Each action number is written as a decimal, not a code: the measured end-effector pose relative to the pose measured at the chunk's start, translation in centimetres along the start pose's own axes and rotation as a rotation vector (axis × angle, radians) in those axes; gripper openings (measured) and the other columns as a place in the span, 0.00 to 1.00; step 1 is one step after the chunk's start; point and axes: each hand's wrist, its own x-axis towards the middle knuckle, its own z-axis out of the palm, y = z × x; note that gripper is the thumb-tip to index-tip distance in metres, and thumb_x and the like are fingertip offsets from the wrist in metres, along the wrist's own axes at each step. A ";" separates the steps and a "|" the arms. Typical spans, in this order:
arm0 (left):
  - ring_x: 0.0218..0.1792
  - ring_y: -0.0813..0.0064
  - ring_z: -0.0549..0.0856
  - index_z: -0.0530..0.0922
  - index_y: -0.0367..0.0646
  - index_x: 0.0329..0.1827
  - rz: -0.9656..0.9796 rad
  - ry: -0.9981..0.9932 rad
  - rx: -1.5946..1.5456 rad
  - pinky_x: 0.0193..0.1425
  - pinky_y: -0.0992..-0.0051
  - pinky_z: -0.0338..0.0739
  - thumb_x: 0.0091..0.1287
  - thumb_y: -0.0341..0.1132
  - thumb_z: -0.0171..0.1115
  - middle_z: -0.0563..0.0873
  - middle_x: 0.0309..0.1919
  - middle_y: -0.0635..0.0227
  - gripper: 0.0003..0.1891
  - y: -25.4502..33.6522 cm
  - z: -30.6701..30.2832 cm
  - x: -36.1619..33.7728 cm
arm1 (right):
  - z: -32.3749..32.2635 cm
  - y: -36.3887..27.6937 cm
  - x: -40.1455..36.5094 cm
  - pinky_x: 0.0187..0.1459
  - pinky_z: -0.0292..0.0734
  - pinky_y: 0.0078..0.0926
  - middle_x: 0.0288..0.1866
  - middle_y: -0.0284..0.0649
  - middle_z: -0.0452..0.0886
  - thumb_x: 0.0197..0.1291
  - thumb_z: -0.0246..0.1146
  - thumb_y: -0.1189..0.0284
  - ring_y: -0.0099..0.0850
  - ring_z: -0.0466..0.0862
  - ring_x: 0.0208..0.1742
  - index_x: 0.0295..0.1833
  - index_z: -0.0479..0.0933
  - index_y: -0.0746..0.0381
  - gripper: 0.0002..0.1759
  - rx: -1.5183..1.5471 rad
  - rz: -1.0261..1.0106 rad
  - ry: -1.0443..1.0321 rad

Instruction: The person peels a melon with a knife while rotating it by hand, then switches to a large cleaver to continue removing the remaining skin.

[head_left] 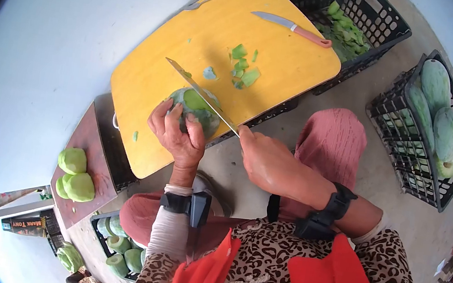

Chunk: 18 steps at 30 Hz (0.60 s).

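Note:
My left hand [180,134] is closed round the near side of a partly peeled green melon [201,115] on the yellow board [159,83]. Pale green flesh shows on its top, with darker skin around it. My right hand [265,155] grips a large knife [209,100], its long blade lying across the melon and pointing up and left. The fingers hide most of its handle. Green peel pieces [240,65] lie on the board just beyond the blade.
A smaller knife with an orange-brown handle [311,35] and a peeler-like tool [205,1] lie on the board. A black crate [390,25] behind holds peelings; another [408,167] at right holds whole melons. Peeled melons [78,185] sit on a brown surface at left.

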 end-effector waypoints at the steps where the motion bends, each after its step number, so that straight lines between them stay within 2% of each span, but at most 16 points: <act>1: 0.53 0.49 0.75 0.78 0.38 0.47 -0.002 0.004 -0.004 0.61 0.54 0.68 0.57 0.29 0.61 0.78 0.52 0.51 0.14 0.0 0.0 0.0 | -0.4 -0.2 -0.4 0.37 0.75 0.56 0.35 0.59 0.80 0.65 0.53 0.79 0.60 0.81 0.36 0.49 0.65 0.70 0.09 -0.007 0.004 -0.005; 5: 0.54 0.49 0.75 0.78 0.38 0.47 -0.014 -0.011 0.001 0.61 0.54 0.68 0.57 0.28 0.61 0.78 0.52 0.51 0.14 0.1 -0.1 0.0 | -1.0 -1.3 -1.5 0.35 0.80 0.51 0.36 0.59 0.80 0.61 0.53 0.81 0.58 0.84 0.36 0.50 0.66 0.74 0.12 -0.124 0.027 -0.008; 8: 0.54 0.49 0.75 0.78 0.37 0.47 -0.003 -0.004 -0.001 0.61 0.53 0.68 0.56 0.28 0.61 0.78 0.52 0.51 0.15 0.0 0.0 -0.1 | -0.5 -1.1 -1.9 0.34 0.80 0.51 0.37 0.59 0.80 0.61 0.52 0.82 0.58 0.83 0.35 0.49 0.66 0.73 0.11 -0.129 -0.031 0.053; 11: 0.54 0.50 0.75 0.77 0.37 0.47 0.002 -0.018 0.028 0.61 0.56 0.71 0.61 0.27 0.57 0.77 0.52 0.50 0.11 0.5 -0.2 0.2 | -0.2 -0.8 -2.0 0.34 0.80 0.51 0.38 0.58 0.79 0.62 0.52 0.82 0.58 0.83 0.35 0.49 0.65 0.73 0.11 -0.148 -0.006 0.028; 14: 0.55 0.49 0.74 0.78 0.37 0.49 -0.002 -0.010 -0.011 0.62 0.53 0.68 0.56 0.27 0.62 0.78 0.53 0.51 0.16 -0.1 -0.1 -0.2 | -1.3 -0.9 -2.2 0.34 0.80 0.51 0.38 0.58 0.79 0.61 0.53 0.82 0.58 0.83 0.36 0.49 0.65 0.73 0.11 -0.095 0.017 -0.032; 18: 0.54 0.51 0.75 0.76 0.37 0.49 0.007 -0.038 0.010 0.62 0.55 0.71 0.62 0.26 0.58 0.76 0.53 0.49 0.12 0.4 -0.3 0.3 | -2.4 -1.2 -3.1 0.34 0.79 0.51 0.39 0.59 0.78 0.59 0.54 0.83 0.58 0.83 0.36 0.51 0.64 0.73 0.14 -0.093 -0.005 -0.087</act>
